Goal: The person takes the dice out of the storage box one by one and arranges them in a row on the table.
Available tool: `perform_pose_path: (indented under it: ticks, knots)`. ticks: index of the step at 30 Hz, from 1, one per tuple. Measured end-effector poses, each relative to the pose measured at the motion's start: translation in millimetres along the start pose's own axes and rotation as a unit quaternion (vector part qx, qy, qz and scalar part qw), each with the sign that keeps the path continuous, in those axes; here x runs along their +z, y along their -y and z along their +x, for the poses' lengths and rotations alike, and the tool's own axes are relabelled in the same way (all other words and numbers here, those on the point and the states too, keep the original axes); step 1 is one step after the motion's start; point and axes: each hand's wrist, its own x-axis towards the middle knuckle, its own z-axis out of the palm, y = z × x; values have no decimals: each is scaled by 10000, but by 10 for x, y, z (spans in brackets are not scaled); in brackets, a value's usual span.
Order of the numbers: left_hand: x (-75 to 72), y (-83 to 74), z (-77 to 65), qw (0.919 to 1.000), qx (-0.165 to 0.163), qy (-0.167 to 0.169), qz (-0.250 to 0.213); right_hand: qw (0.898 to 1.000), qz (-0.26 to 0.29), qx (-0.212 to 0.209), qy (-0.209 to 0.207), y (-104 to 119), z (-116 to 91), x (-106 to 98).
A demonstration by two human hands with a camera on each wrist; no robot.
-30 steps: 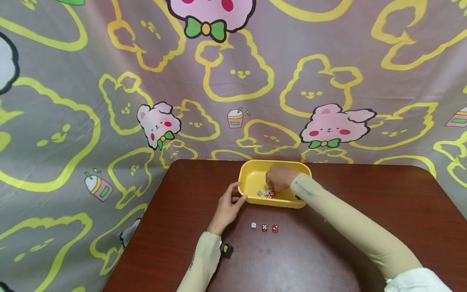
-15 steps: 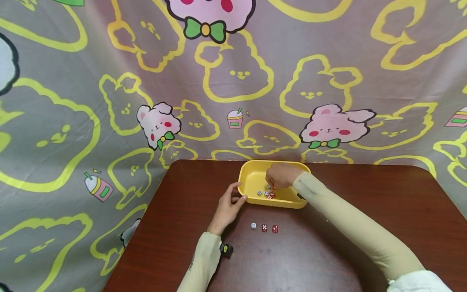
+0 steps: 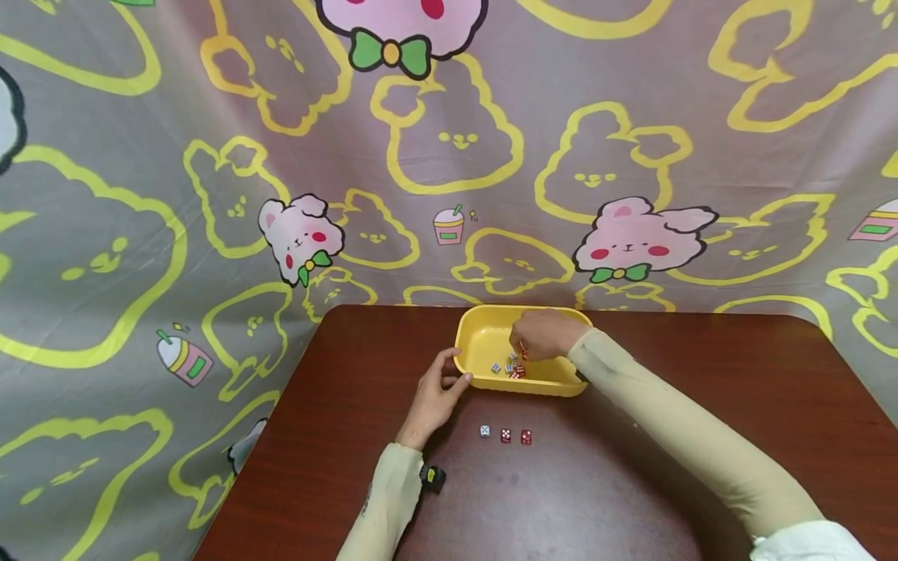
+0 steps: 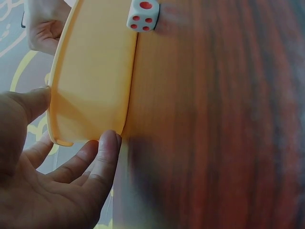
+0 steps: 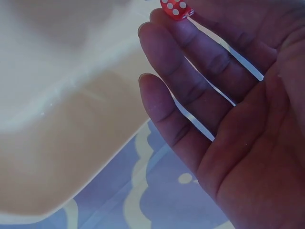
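My right hand (image 3: 550, 333) is over the inside of a yellow plastic tub (image 3: 477, 331), pinching a red die (image 5: 176, 8) with white pips between thumb and fingertips. Below it, several loose dice lie in the tub, among them a white die (image 3: 496, 368) and a red die (image 3: 517, 372). My left hand (image 3: 431, 401) grips the tub's left front corner, thumb at the rim and fingers against the outer wall. On the table in front of the tub, a white die (image 3: 485, 431) and two red dice, the middle one (image 3: 506, 435) and the right one (image 3: 526, 437), form a row.
The dark red-brown wooden table (image 3: 701, 389) carries the tub near its back edge. Close behind hangs a grey cloth (image 3: 491, 156) printed with cartoon rabbits. A small black device (image 3: 433, 478) is strapped at the left wrist.
My right hand has risen slightly from the dice pile, with a red die now showing at its fingertips. The left hand keeps its hold on the tub, and the row of dice is unchanged.
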Motion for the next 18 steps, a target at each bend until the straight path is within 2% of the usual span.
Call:
perform_pose_path:
  ticks: [8, 18]
  knots:
    - [-2, 5, 4, 10000, 8, -53, 10, 9997, 20, -184, -159, 52, -85, -53]
    - [10, -7, 4, 10000, 36, -38, 2, 9998, -60, -39, -183, 156, -229, -98]
